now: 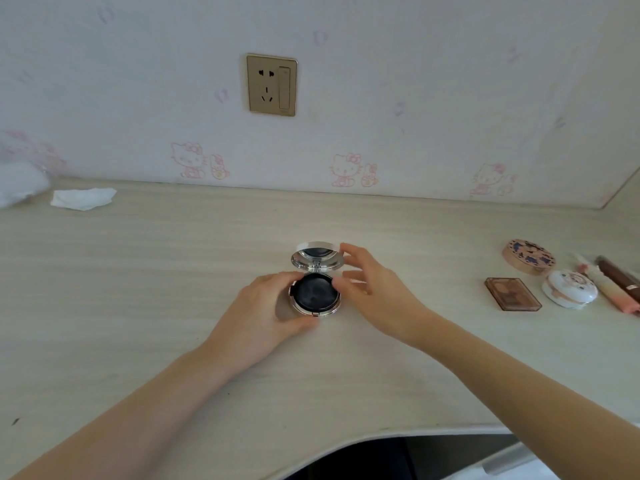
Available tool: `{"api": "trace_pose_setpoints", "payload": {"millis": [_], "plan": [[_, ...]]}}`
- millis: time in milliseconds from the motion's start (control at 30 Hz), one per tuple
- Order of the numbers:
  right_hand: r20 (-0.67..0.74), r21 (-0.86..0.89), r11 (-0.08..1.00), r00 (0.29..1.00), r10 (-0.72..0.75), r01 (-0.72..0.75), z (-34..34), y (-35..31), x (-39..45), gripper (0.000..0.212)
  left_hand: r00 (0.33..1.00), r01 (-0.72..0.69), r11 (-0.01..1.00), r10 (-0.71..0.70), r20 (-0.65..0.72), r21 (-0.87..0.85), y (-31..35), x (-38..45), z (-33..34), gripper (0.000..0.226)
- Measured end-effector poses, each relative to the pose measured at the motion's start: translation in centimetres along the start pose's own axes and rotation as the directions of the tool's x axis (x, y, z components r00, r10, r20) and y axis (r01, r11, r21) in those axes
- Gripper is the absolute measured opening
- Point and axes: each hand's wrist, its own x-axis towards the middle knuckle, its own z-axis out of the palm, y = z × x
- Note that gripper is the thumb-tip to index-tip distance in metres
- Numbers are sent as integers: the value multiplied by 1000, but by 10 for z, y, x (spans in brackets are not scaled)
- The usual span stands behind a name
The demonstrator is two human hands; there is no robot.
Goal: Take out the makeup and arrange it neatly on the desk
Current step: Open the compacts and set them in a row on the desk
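An open round compact (316, 296) is shown at the middle of the desk (138, 289), its black base cupped from the left by the curled fingers and thumb of the left hand (263, 313). The mirrored lid (318, 257) is raised on the far side, and its right edge is touched by the fingertips of the right hand (370, 285); whether the lid is pinched cannot be told. At the far right, well apart, a patterned round case (529, 257), a brown rectangular palette (512, 293), a white round compact (569, 289) and slim tubes (613, 285) are laid together. A crumpled tissue (83, 198) is seen far left, a wall socket (272, 84) above.
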Motion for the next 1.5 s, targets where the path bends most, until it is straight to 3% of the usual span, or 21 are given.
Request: {"api": "trace_pose_setpoints", "payload": {"millis": [267, 467, 1500], "plan": [[69, -175, 977, 992, -107, 118, 15, 12, -10, 92, 997, -73, 996, 75, -19, 58, 0, -3, 1, 49], [80, -242, 959, 988, -132, 148, 14, 19, -2, 93, 994, -100, 987, 106, -39, 125, -6, 5, 4, 48], [65, -141, 987, 996, -62, 71, 19, 5, 150, 92, 996, -58, 994, 64, -64, 96, -67, 121, -15, 35]]}}
